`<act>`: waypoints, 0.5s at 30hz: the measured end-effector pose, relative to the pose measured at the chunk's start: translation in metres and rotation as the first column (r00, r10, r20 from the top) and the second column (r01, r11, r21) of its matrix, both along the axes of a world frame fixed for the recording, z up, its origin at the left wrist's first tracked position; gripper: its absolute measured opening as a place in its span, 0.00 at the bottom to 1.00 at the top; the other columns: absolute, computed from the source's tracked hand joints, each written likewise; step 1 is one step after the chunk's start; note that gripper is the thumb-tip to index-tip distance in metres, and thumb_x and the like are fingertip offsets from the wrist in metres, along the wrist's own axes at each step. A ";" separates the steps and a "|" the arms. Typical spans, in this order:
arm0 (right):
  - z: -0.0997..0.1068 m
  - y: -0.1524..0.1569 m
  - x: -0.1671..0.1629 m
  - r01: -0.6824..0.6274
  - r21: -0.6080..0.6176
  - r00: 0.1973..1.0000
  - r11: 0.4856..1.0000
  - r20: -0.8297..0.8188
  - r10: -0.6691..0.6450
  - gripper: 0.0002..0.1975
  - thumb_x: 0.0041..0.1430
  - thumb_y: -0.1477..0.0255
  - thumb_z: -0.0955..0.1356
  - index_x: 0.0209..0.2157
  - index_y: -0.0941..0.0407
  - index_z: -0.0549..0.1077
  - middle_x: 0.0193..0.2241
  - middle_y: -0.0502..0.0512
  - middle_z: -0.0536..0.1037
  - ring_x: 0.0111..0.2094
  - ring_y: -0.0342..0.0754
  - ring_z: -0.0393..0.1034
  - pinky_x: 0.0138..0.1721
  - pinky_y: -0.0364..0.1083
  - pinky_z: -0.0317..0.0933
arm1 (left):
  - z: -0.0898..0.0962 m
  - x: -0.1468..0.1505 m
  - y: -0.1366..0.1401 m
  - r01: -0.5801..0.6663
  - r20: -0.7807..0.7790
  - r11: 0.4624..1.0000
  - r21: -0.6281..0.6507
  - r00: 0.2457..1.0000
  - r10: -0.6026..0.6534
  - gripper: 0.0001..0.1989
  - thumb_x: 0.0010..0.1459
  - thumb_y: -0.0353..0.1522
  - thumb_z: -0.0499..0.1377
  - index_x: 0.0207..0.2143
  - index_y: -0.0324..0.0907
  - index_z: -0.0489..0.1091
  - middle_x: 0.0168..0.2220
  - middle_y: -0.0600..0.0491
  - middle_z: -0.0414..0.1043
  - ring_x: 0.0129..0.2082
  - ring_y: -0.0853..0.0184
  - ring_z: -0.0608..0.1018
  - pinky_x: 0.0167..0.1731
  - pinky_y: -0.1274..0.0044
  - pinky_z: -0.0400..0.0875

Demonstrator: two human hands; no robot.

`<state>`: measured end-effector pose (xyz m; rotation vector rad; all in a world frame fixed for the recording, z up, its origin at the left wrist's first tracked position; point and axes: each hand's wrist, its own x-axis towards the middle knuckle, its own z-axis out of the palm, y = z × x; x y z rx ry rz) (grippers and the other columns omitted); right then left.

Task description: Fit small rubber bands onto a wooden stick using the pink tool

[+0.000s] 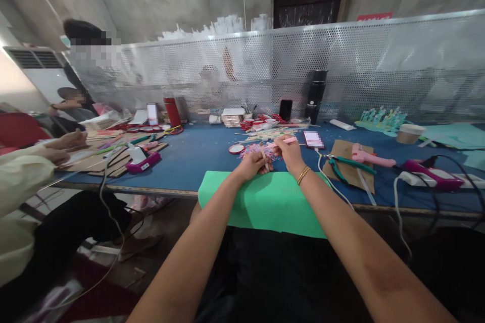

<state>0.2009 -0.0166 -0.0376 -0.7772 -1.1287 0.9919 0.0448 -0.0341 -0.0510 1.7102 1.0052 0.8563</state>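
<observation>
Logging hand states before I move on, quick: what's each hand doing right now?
Left hand: closed, holding a pale strip.
Right hand: closed, holding a slim pink tool; exact type unclear.

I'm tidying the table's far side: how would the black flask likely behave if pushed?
The flask would probably tip if pushed high, being tall and narrow. Lying down, it might roll, since its body looks round. Its contents are hidden, so its weight is uncertain.

Red bottle (172,112), black flask (315,98), paper cup (409,134)
</observation>
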 end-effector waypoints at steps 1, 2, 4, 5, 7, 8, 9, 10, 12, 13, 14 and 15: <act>0.000 0.000 0.000 -0.028 0.004 1.000 1.000 0.014 0.028 0.11 0.45 0.64 0.71 0.21 0.54 0.67 0.14 0.46 0.72 0.16 0.42 0.65 0.19 0.40 0.60 | 0.000 0.000 0.000 0.001 -0.006 1.000 0.003 1.000 -0.001 0.21 0.55 0.47 0.62 0.30 0.36 0.73 0.27 0.51 0.76 0.22 0.74 0.71 0.25 0.79 0.66; 0.000 -0.001 -0.001 -0.049 0.006 0.998 0.999 0.029 0.048 0.11 0.45 0.64 0.71 0.21 0.54 0.67 0.14 0.46 0.72 0.16 0.42 0.64 0.19 0.40 0.60 | -0.001 0.000 0.001 0.001 -0.009 1.000 0.002 1.000 -0.001 0.21 0.55 0.47 0.62 0.30 0.36 0.73 0.27 0.50 0.76 0.22 0.73 0.72 0.25 0.79 0.66; 0.000 -0.001 -0.001 -0.044 0.003 0.998 0.999 0.048 0.044 0.11 0.45 0.63 0.71 0.21 0.54 0.67 0.14 0.46 0.72 0.16 0.41 0.64 0.18 0.40 0.60 | -0.002 -0.001 0.002 -0.002 -0.009 1.000 -0.001 1.000 0.002 0.21 0.54 0.48 0.62 0.31 0.36 0.73 0.27 0.50 0.76 0.22 0.73 0.72 0.25 0.79 0.66; 0.000 -0.001 0.000 -0.023 0.001 0.999 1.000 0.047 0.023 0.11 0.45 0.63 0.71 0.21 0.54 0.67 0.14 0.46 0.72 0.16 0.42 0.64 0.18 0.40 0.60 | -0.003 -0.001 0.002 -0.002 -0.006 1.000 -0.001 1.000 0.002 0.21 0.54 0.48 0.62 0.31 0.36 0.73 0.28 0.50 0.77 0.22 0.73 0.72 0.25 0.79 0.66; 0.000 0.000 0.000 0.023 -0.001 0.999 1.000 0.027 -0.023 0.11 0.46 0.63 0.70 0.21 0.54 0.67 0.13 0.45 0.71 0.15 0.42 0.64 0.18 0.41 0.60 | -0.003 -0.001 0.003 -0.003 0.004 1.000 0.004 1.000 0.003 0.21 0.54 0.48 0.62 0.31 0.36 0.74 0.28 0.50 0.77 0.22 0.73 0.72 0.25 0.79 0.66; 0.000 0.000 0.000 0.033 -0.001 0.999 0.999 0.017 -0.033 0.11 0.46 0.63 0.70 0.21 0.54 0.67 0.14 0.45 0.71 0.16 0.42 0.64 0.19 0.41 0.60 | -0.003 -0.001 0.003 0.000 0.007 1.000 0.008 1.000 0.000 0.21 0.55 0.48 0.61 0.31 0.36 0.74 0.28 0.50 0.77 0.22 0.73 0.72 0.25 0.79 0.66; 0.000 0.000 0.000 0.027 0.000 1.000 1.000 0.012 -0.027 0.11 0.46 0.63 0.70 0.21 0.54 0.67 0.14 0.45 0.71 0.16 0.41 0.64 0.19 0.41 0.60 | -0.003 -0.001 0.002 0.004 0.008 1.000 0.011 1.000 -0.004 0.21 0.55 0.48 0.61 0.31 0.36 0.74 0.27 0.50 0.76 0.22 0.73 0.72 0.25 0.79 0.66; 0.000 0.000 0.000 0.008 0.002 1.000 1.000 0.016 -0.008 0.11 0.46 0.63 0.70 0.21 0.54 0.67 0.14 0.45 0.71 0.16 0.41 0.64 0.19 0.40 0.60 | -0.002 -0.001 0.002 0.008 0.006 1.000 0.012 1.000 -0.008 0.21 0.55 0.48 0.61 0.31 0.36 0.74 0.27 0.50 0.76 0.22 0.73 0.72 0.25 0.79 0.66; -0.001 0.000 -0.001 -0.040 0.005 0.998 0.999 0.043 0.040 0.12 0.46 0.63 0.71 0.21 0.54 0.66 0.14 0.46 0.72 0.16 0.41 0.65 0.19 0.40 0.60 | -0.002 -0.001 0.002 0.010 0.000 1.000 0.008 1.000 -0.010 0.20 0.55 0.47 0.62 0.30 0.36 0.74 0.27 0.50 0.76 0.22 0.73 0.72 0.25 0.79 0.66; -0.001 0.000 -0.001 -0.055 0.006 0.997 0.998 0.058 0.055 0.12 0.46 0.63 0.71 0.21 0.54 0.67 0.15 0.46 0.72 0.16 0.41 0.65 0.19 0.40 0.60 | -0.002 -0.001 0.002 0.008 -0.004 1.000 0.005 1.000 -0.008 0.20 0.55 0.47 0.62 0.30 0.36 0.74 0.27 0.50 0.76 0.22 0.73 0.72 0.25 0.79 0.66; -0.001 0.000 -0.001 -0.054 0.006 0.996 0.999 0.067 0.053 0.12 0.46 0.63 0.71 0.21 0.54 0.67 0.15 0.46 0.72 0.16 0.42 0.65 0.19 0.41 0.60 | -0.002 -0.001 0.002 0.005 -0.007 1.000 0.001 1.000 -0.005 0.20 0.55 0.46 0.62 0.30 0.36 0.73 0.27 0.50 0.76 0.22 0.73 0.72 0.25 0.79 0.67; -0.001 0.000 -0.001 -0.036 0.005 0.997 0.999 0.068 0.036 0.12 0.46 0.63 0.70 0.21 0.54 0.67 0.15 0.46 0.72 0.16 0.42 0.65 0.19 0.41 0.60 | -0.002 -0.001 0.002 0.000 -0.007 1.000 -0.003 1.000 0.000 0.20 0.55 0.46 0.62 0.30 0.36 0.73 0.27 0.50 0.76 0.22 0.73 0.72 0.25 0.79 0.67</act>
